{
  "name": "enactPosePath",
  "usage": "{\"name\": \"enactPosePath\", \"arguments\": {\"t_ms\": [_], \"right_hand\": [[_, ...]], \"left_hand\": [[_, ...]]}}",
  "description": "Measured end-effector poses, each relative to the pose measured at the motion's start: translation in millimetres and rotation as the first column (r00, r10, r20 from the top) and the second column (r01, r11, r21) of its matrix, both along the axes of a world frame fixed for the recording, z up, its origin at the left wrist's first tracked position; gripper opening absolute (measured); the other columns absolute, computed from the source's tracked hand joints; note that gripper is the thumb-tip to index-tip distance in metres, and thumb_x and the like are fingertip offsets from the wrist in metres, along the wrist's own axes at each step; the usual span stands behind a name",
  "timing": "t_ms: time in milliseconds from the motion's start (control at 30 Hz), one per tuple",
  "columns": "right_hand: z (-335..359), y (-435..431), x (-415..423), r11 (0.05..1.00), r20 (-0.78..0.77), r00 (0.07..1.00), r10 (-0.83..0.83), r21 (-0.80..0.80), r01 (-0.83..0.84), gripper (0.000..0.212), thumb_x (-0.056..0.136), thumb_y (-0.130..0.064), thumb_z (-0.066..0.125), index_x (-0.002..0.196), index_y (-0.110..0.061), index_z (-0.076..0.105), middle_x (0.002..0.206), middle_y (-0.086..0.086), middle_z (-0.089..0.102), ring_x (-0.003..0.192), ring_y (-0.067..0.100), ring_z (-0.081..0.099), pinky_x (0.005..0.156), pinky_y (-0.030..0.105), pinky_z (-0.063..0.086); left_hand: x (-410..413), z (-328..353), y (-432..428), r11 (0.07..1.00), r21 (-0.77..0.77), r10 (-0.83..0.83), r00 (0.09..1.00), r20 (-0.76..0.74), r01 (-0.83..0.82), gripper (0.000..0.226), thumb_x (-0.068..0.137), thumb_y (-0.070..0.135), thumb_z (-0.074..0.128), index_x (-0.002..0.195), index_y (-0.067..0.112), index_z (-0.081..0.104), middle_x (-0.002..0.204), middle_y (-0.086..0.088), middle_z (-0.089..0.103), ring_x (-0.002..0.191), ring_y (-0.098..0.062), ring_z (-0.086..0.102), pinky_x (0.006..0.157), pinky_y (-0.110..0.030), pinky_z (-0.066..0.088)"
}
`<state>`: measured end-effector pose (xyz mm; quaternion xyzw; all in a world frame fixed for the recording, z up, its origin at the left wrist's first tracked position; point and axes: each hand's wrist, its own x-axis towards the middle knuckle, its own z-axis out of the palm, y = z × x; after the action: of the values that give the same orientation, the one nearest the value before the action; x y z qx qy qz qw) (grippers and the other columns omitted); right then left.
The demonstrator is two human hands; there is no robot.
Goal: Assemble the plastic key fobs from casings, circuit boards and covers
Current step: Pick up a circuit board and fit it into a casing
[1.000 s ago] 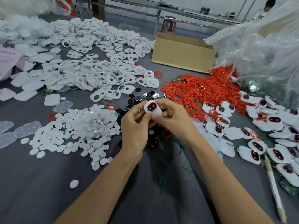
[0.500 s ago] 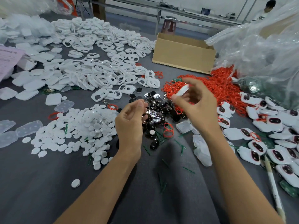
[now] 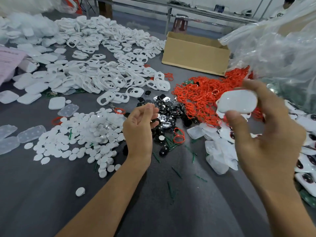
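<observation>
Between thumb and fingers (image 3: 256,88) of the right hand (image 3: 266,134), above the grey desk (image 3: 51,202): glossy white rounded plastic key fob (image 3: 236,101), pinched at its edges; likely light, rigid, slippery. Left hand (image 3: 138,127) relaxed, empty

Work surface: dark grey matte tabletop (image 3: 42,202), fills the near field. Behind it, smooth grey floor (image 3: 136,19). Far side: long metal-framed bench (image 3: 205,13) running left to right, and a dark red plastic stool (image 3: 181,24) just beside one of its legs. Pale white back wall (image 3: 239,2) above the bench. Person in a white top (image 3: 282,9) at far right, near the bench. Light even, diffuse; shadows soft.
</observation>
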<state>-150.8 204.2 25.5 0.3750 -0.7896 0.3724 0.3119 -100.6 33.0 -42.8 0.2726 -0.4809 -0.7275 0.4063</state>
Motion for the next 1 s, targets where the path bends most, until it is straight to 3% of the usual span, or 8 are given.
{"name": "enactPosePath", "arguments": {"t_ms": [33, 100, 167, 300, 467, 567, 733, 1000], "right_hand": [[-7.2, -2.2, 4.7, 0.995, 0.039, 0.997, 0.060, 0.078, -0.063, 0.038, 0.083, -0.014, 0.063, 0.120, -0.018, 0.057, 0.112, -0.008, 0.057, 0.102, 0.005, 0.051, 0.093, 0.008, 0.034], [-32.6, -12.0, 17.4, 0.902, 0.304, 0.943, 0.136, 0.356, -0.245, 0.038, 0.081, -0.002, 0.063, 0.117, -0.013, 0.058, 0.106, -0.001, 0.057, 0.106, 0.016, 0.050, 0.094, 0.026, 0.043], [-50.8, -17.5, 17.9, 0.846, 0.351, 0.931, 0.101, 0.462, -0.265, 0.045, 0.078, -0.002, 0.071, 0.121, -0.009, 0.060, 0.104, 0.003, 0.063, 0.110, 0.024, 0.054, 0.086, 0.037, 0.048], [-52.6, -17.1, 7.0, 0.872, 0.419, 0.898, 0.134, 0.380, -0.307, 0.046, 0.078, -0.014, 0.075, 0.122, -0.016, 0.061, 0.106, 0.001, 0.067, 0.103, 0.020, 0.061, 0.086, 0.023, 0.042], [-35.9, -41.4, -7.5, 0.917, 0.553, 0.787, 0.274, 0.096, -0.387, 0.035, 0.084, -0.011, 0.068, 0.117, -0.014, 0.058, 0.099, 0.003, 0.066, 0.087, 0.022, 0.063, 0.078, 0.031, 0.051], [-35.7, -63.3, -31.7, 0.931, 0.577, 0.797, 0.180, 0.162, -0.328, 0.033, 0.093, -0.014, 0.057, 0.125, -0.010, 0.051, 0.104, 0.006, 0.063, 0.093, 0.024, 0.060, 0.085, 0.032, 0.046], [-52.4, -82.1, -38.0, 0.963, 0.634, 0.742, 0.217, -0.013, -0.271, 0.027, 0.091, -0.012, 0.059, 0.118, -0.017, 0.056, 0.101, -0.005, 0.064, 0.089, 0.010, 0.057, 0.072, 0.008, 0.039], [-62.8, -85.5, -38.7, 0.883, 0.767, 0.461, 0.446, -0.294, -0.366, 0.030, 0.089, 0.007, 0.055, 0.112, -0.012, 0.059, 0.093, 0.004, 0.069, 0.084, 0.013, 0.064, 0.079, 0.027, 0.053]], "left_hand": [[0.2, -0.3, -0.3, 1.000, -0.002, 0.009, 1.000, 0.001, -0.009, 0.015, 0.096, 0.020, 0.057, 0.091, 0.016, 0.070, 0.088, -0.001, 0.074, 0.088, -0.017, 0.069, 0.078, -0.032, 0.057], [1.6, -1.3, -0.1, 0.999, -0.009, 0.032, 1.000, 0.001, -0.032, 0.014, 0.095, 0.019, 0.058, 0.090, 0.015, 0.070, 0.087, -0.002, 0.074, 0.088, -0.018, 0.070, 0.079, -0.033, 0.058], [1.1, -1.8, -0.4, 0.999, -0.026, 0.028, 1.000, 0.001, -0.028, 0.013, 0.094, 0.018, 0.059, 0.088, 0.016, 0.070, 0.084, 0.001, 0.074, 0.084, -0.016, 0.070, 0.076, -0.032, 0.058], [1.4, -2.6, 1.5, 0.998, -0.055, -0.012, 1.000, -0.015, 0.011, 0.012, 0.094, 0.016, 0.059, 0.088, 0.014, 0.070, 0.084, 0.000, 0.074, 0.083, -0.017, 0.069, 0.072, -0.030, 0.057], [1.6, -1.7, 3.5, 0.986, -0.055, -0.157, 0.987, -0.021, 0.156, 0.016, 0.094, 0.012, 0.057, 0.088, 0.012, 0.072, 0.086, -0.008, 0.073, 0.079, -0.022, 0.069, 0.068, -0.028, 0.057], [2.5, -2.8, 6.1, 0.954, -0.093, -0.286, 0.958, -0.007, 0.284, 0.021, 0.094, 0.007, 0.055, 0.089, 0.011, 0.075, 0.090, -0.011, 0.074, 0.082, -0.025, 0.070, 0.066, -0.031, 0.058], [0.6, -6.8, 5.2, 0.935, -0.213, -0.273, 0.959, 0.073, 0.282, 0.030, 0.086, -0.004, 0.062, 0.102, 0.018, 0.072, 0.098, -0.006, 0.073, 0.095, -0.028, 0.069, 0.079, -0.043, 0.057], [-1.6, -9.8, 3.4, 0.950, -0.249, -0.156, 0.976, 0.150, 0.190, 0.037, 0.083, -0.006, 0.066, 0.103, 0.025, 0.070, 0.095, 0.002, 0.073, 0.078, -0.018, 0.072, 0.062, -0.030, 0.057]]}}
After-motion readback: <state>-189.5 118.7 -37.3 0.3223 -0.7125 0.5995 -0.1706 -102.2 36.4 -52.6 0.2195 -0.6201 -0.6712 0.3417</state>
